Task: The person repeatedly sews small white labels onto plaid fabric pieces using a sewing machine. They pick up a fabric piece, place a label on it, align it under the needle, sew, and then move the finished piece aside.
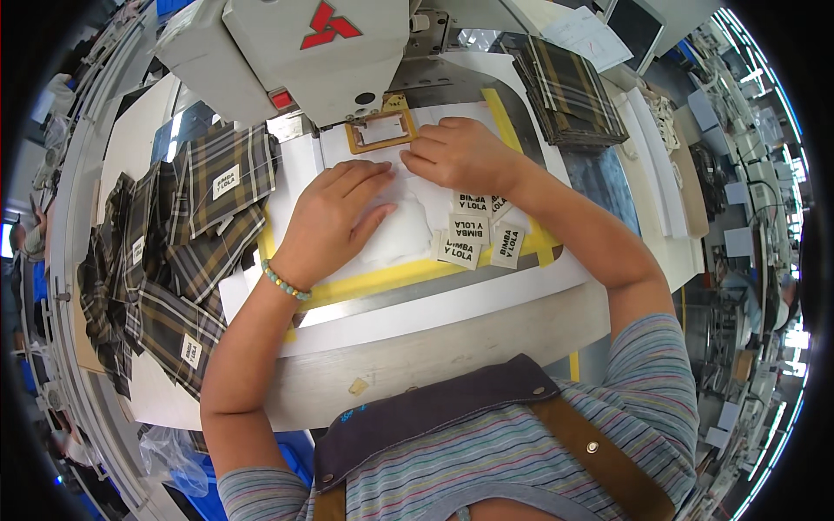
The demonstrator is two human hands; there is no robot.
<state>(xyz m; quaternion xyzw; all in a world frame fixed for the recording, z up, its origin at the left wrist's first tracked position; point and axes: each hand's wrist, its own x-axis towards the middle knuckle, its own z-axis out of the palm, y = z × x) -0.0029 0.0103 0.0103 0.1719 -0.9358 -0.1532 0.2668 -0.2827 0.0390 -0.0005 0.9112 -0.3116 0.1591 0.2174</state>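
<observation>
A rectangular orange-brown frame (387, 144) lies under the head of a white sewing machine (261, 43). Just below it, my left hand (334, 213) rests on a white sheet (395, 230), its fingers stretched and slightly apart. My right hand (456, 156) is beside the frame's right edge with its fingers curled together. Whatever those fingers may pinch is hidden. Several small cream fabric labels (506, 246) with dark print lie in a loose pile below my right wrist. Yellow tape (382, 280) borders the sheet.
Plaid fabric pieces (248, 169), some bearing cream labels, are heaped on the left. A neat stack of plaid pieces (578, 100) stands at the far right, near a paper sheet (584, 36) and a dark screen (634, 30). A blue bin (300, 451) sits below the table's front edge.
</observation>
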